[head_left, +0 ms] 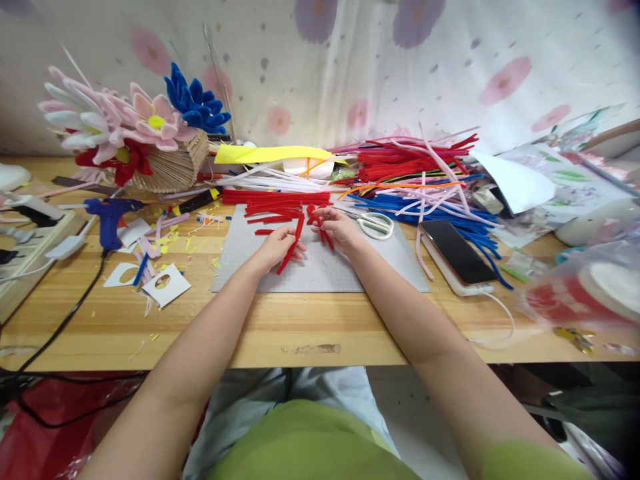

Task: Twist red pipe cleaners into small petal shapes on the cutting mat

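My left hand [278,248] is closed on a red pipe cleaner [291,248] that slants up between thumb and fingers. Opposite it, my right hand [339,230] pinches a bent red pipe cleaner [323,235], with a curled part at its top by the fingertips. Both hands are just above a grey cutting mat [320,277]. Behind the left hand lie several short cut red pieces [270,212] and a row of longer red stems [265,197]. White-handled scissors [376,225] rest right of my right hand, their blades partly hidden by it.
A blue glue gun [111,220] with a black cord stands left, near cut white cards [167,285] and scraps. Pipe-cleaner flowers [150,117] sit back left. Bundled red stems [405,160] and blue stems [430,217] lie behind, with a phone [459,250] at right.
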Demonstrator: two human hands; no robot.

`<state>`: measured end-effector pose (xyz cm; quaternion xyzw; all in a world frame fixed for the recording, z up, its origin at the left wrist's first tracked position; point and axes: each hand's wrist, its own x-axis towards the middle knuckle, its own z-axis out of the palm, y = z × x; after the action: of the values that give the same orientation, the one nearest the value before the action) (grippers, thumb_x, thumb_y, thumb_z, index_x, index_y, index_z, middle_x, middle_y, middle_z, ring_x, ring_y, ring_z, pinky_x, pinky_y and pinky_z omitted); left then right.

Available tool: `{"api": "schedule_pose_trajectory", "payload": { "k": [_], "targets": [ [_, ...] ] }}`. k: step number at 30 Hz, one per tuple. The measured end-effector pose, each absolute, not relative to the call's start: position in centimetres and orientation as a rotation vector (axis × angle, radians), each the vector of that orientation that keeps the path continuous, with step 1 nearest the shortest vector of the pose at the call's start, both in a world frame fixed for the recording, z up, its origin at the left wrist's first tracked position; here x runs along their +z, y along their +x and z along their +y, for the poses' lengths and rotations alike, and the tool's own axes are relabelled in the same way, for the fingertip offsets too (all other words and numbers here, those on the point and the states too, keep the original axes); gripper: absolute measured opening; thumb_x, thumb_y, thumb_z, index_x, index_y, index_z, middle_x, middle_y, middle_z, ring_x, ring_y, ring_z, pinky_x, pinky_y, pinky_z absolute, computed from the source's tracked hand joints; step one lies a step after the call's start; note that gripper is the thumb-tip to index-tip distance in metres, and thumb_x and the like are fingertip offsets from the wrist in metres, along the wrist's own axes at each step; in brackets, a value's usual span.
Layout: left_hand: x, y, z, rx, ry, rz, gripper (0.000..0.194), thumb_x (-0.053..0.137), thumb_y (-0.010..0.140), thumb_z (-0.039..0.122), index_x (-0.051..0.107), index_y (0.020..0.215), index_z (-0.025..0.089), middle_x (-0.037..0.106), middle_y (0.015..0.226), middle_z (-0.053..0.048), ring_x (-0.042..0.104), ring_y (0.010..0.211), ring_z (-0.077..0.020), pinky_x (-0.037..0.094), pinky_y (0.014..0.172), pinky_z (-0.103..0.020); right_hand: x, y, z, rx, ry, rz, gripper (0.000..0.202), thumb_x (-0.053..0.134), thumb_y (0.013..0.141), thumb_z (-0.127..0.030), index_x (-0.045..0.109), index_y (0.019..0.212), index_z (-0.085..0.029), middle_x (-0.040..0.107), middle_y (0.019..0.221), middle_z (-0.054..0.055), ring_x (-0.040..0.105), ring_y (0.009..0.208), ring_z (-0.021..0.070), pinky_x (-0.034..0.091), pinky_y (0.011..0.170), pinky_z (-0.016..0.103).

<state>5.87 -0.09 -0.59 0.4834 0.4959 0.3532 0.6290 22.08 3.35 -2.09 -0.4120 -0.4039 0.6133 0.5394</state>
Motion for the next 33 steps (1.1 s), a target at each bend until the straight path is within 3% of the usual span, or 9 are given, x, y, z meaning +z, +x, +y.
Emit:
{"api": "schedule_pose_trajectory", "payload": {
  "k": [7,14,23,28,33],
  "targets": [
    [-1.0,5.4,0.5,0.935,1.074,1.198,0.008,0.051,0.069,0.006,0.052,0.069,0.014,0.059,0.063,0.000,0.059,0.053,-0.0096,0.052,0.055,-0.025,-2.3,22.2,3.3,1.424,-0.985,-1.010,0.023,0.060,0.053,-0.009,0.049,0.071,-0.018,0.054,0.067,-0.005,0.055,0.064,0.0079,0.052,0.070,0.029],
    [-1.1,4.7,0.8,1.030,1.055,1.138,0.005,0.057,0.062,0.014,0.055,0.066,0.014,0.054,0.060,0.002,0.052,0.052,-0.0069,0.044,0.046,-0.016,-2.5,21.6,3.2,1.325,-1.103,-1.072,0.023,0.060,0.055,-0.014,0.043,0.070,-0.019,0.050,0.068,-0.006,0.053,0.061,0.0072,0.050,0.058,0.023],
    [-1.1,4.7,1.2,1.050,0.973,1.137,0.003,0.051,0.070,0.014,0.050,0.072,0.015,0.050,0.058,0.004,0.043,0.045,-0.0054,0.048,0.046,-0.021,-2.7,21.2,3.0,1.453,-0.930,-1.054,0.018,0.058,0.057,-0.017,0.043,0.068,-0.019,0.049,0.065,-0.006,0.057,0.065,0.0087,0.053,0.073,0.032],
    [-1.2,4.9,1.3,1.121,0.978,1.181,0.023,0.051,0.068,0.009,0.048,0.090,0.016,0.053,0.059,0.005,0.047,0.047,-0.0062,0.051,0.049,-0.023,-3.2,21.2,3.3,1.412,-0.904,-1.031,0.015,0.058,0.053,-0.015,0.045,0.061,-0.018,0.048,0.060,-0.006,0.052,0.059,0.0066,0.052,0.075,0.032],
    [-1.3,4.5,1.3,1.157,1.017,1.153,0.026,0.057,0.062,0.012,0.045,0.084,0.019,0.055,0.061,0.005,0.049,0.046,-0.0070,0.048,0.046,-0.022,-3.2,21.5,3.6,1.326,-0.936,-1.008,0.016,0.055,0.054,-0.014,0.040,0.058,-0.018,0.044,0.057,-0.006,0.049,0.058,0.0070,0.051,0.072,0.030]
  ]
}}
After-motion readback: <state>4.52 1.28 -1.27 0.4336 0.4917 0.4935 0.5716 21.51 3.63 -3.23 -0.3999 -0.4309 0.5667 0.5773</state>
